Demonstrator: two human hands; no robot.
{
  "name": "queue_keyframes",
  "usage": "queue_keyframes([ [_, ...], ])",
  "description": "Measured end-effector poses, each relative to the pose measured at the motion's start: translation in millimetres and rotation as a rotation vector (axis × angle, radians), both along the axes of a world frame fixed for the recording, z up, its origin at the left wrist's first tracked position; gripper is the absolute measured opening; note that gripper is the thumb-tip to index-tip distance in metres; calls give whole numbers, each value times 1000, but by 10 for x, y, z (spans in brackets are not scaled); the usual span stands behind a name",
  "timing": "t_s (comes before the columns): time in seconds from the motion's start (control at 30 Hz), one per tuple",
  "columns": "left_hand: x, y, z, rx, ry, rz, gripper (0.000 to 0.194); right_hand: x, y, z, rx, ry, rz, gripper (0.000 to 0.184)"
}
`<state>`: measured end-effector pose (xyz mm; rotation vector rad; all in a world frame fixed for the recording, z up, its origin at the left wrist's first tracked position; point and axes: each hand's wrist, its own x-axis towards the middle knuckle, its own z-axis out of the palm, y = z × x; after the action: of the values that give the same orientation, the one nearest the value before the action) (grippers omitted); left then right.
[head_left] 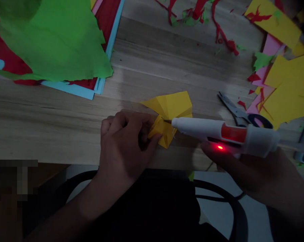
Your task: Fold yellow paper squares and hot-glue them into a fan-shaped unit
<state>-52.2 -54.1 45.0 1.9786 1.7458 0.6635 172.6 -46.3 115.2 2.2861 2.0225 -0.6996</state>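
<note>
A folded piece of yellow paper (178, 103) is pinched between the thumb and fingers of my left hand (128, 144), just above the wooden table. My right hand (250, 171) is wrapped round a white hot glue gun (199, 126) with an orange panel and a glowing red light. The gun points left, and its nozzle tip meets the fold in the middle of the paper. A clear glue stick sticks out of its back end. Most of my right fingers are hidden under the gun.
Scissors (234, 109) lie behind the glue gun. Green paper (58, 43) tops a stack of red and light blue sheets at the left. Yellow sheets (290, 90) and pink pieces are piled at the right. Red scraps (217, 30) litter the back. The table's front edge is near my wrists.
</note>
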Motion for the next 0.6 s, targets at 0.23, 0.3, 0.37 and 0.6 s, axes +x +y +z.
queue_keyframes([
  [0.23,-19,-19,19,109,64,-111,22,27,-106,30,-38,-21,-146,52],
  [0.3,-11,-23,12,144,75,-133,28,75,-99,0,-47,-18,-138,56],
  [0.37,-2,-29,-2,168,61,-155,26,124,-98,-46,-21,-1,-134,58],
  [0.6,-7,-61,-12,158,35,-171,16,49,-28,-25,51,61,-14,49],
])
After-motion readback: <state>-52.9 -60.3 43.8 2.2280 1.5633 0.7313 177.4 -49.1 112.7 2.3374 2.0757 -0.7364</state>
